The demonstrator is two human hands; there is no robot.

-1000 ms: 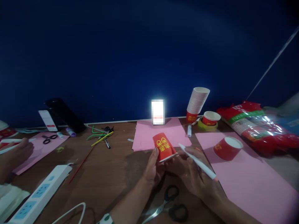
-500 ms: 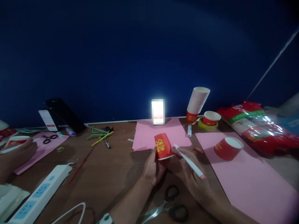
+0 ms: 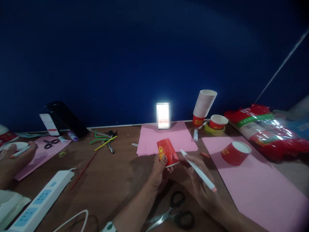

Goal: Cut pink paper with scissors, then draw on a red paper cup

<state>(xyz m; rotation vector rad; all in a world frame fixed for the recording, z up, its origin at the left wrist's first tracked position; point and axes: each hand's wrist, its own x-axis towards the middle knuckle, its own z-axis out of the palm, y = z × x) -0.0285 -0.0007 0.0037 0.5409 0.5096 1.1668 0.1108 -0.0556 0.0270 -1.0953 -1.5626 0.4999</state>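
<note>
The brown table point(image 3: 111, 175) bears pink paper point(image 3: 258, 190) and scissors point(image 3: 169, 212).

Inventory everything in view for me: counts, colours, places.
Own cup: one, red, centre
Own marker: one, white, centre right
Cup stack: one, white, red, back right
Loose cups: two, red, right
Paper: three areas, pink, left, centre, right
Scissors: two, black handles, front, left
Screens: two, white, back centre, left
Power strip: one, white, front left
Bag: one, red, green, right
Sticks: several, green, yellow, red, left
Co-worker's hand: one, far left
Left hand: one, holding cup
Right hand: one, holding marker
</note>
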